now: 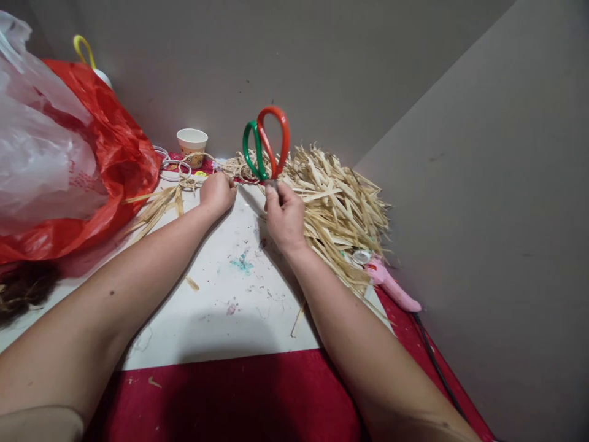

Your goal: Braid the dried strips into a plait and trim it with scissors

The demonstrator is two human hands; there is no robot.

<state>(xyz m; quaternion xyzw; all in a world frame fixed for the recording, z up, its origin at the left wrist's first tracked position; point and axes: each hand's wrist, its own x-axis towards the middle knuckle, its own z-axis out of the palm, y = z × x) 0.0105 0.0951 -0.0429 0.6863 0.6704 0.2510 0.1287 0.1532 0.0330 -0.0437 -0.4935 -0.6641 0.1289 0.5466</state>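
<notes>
My right hand [286, 216] is closed around the blade end of a pair of scissors [285, 132], whose red and green loop handles point upward. To its left, my left hand [218, 193] is closed in a fist near the back edge of the white board [216, 331]. Twisted cord [191, 183] lies right beside that fist; whether the fingers grip it is hidden. Behind and right of the scissors spreads a big heap of dry straw-like strips [343, 202]. A smaller bunch of strips [159, 209] lies left of my left hand.
A paper cup [192, 146] and white rings [177, 170] stand at the back. Red and clear plastic bags [124, 153] fill the left side. A pink glue gun [393, 287] with a black cable lies on the red cloth at right. Grey walls close off back and right.
</notes>
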